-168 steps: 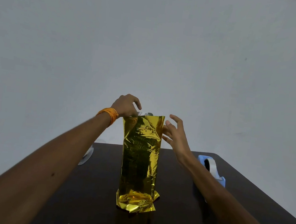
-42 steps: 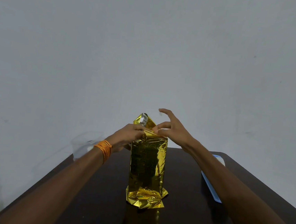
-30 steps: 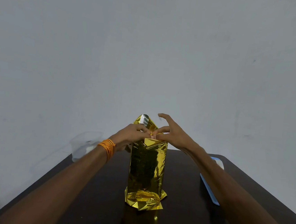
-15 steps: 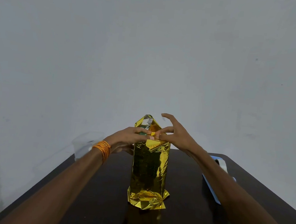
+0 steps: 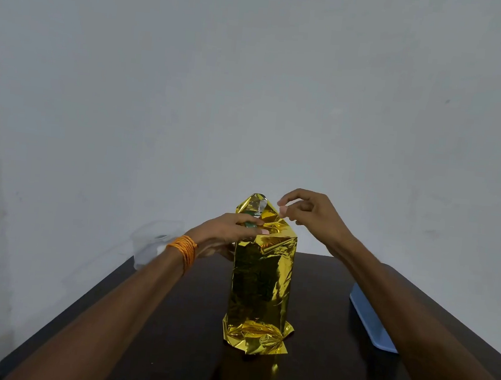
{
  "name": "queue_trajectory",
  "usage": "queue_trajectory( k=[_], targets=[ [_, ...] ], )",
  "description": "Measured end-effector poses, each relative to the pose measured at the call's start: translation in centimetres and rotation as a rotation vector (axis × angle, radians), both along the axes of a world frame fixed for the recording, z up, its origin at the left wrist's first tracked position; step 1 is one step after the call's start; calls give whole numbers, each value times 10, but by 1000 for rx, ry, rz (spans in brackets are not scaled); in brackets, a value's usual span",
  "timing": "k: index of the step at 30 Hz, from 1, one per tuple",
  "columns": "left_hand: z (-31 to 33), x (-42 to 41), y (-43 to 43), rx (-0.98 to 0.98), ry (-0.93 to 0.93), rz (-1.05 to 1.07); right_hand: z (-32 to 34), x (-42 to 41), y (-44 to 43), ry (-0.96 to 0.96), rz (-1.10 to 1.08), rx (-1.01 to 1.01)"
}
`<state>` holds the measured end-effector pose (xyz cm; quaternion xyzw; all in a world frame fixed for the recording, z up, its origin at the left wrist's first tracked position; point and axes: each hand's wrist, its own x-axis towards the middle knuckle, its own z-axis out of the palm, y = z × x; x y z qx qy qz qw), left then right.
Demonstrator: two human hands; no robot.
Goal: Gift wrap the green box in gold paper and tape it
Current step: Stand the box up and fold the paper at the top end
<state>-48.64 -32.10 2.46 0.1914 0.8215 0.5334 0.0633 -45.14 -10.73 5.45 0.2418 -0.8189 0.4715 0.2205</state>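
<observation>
1. A glossy dark brown table [image 5: 166,350] meets a plain pale grey wall [image 5: 253,83].
2. The right forearm hides part of a flat blue plastic object [image 5: 371,321]. Whether the curled right hand [image 5: 311,217] pinches anything is unclear.
3. Between the hands stands the tall green box [image 5: 251,224], upright in crinkled gold foil paper [image 5: 260,282]. The left hand [image 5: 230,232] presses straight fingers onto its top fold.

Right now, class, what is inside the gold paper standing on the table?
Only a sliver of the green box shows at the open top of the gold paper, by the left hand. The rest is hidden by paper.
</observation>
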Motion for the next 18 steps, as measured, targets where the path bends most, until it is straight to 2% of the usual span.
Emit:
queue_trajectory(
  k=[6, 11, 18],
  targets=[
    [-1, -3, -1, -27, 11, -3, 15, -5, -2, -103, 104, 202],
    [-1, -5, -1, -52, 26, 0, 27, -12, -10, -86, 138, 253],
    [-2, -7, -2, -40, 10, -15, 27, -33, -30, -127, 170, 449]
  ],
)
